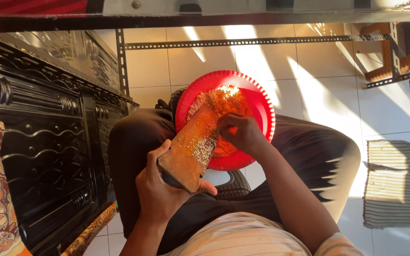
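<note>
Flat grater (191, 148), orange-smeared, slanting into red bowl (257, 102) on lap. Left hand (160, 192) fingers wrapped around lower end. Right hand (240, 132) fingers pinching orange piece, mostly hidden. Gratings (224, 100) sunlit, indistinct.

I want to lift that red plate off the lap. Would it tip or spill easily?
Probably. The red plate rests on the knees, not a flat surface, so it may tip. It looks like thin plastic, likely light and bendy. The grated heap is loose and could slide off.
</note>
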